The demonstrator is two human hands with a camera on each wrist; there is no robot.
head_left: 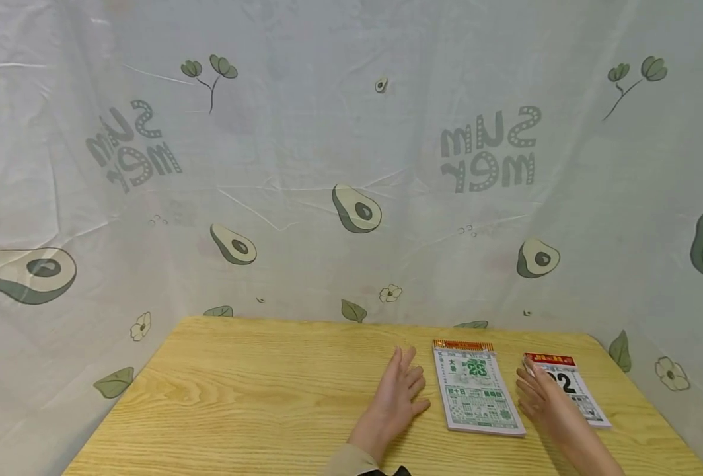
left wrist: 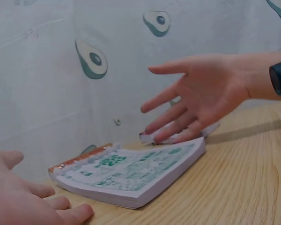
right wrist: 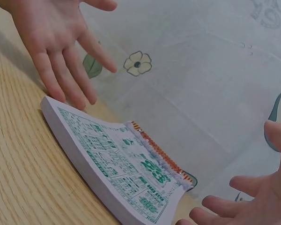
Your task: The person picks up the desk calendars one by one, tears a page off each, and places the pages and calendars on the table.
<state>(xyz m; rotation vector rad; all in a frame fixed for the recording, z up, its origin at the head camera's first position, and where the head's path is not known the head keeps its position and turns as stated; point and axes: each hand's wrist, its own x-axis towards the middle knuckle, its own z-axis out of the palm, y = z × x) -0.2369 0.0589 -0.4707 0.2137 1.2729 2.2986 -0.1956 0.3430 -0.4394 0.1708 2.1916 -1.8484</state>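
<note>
L hand (head_left: 392, 398) & R hand (head_left: 540, 398) both released, fingers spread, palms facing in. Green cal (head_left: 476, 390) face up on tbl (head_left: 238, 383) btwn hands, orange strip at far end. Red-top cal (head_left: 583, 390) to its R, partly hidden by R hand in head view; can't tell if touching. Avocado-print curtain (head_left: 298, 132) behind tbl.
</note>
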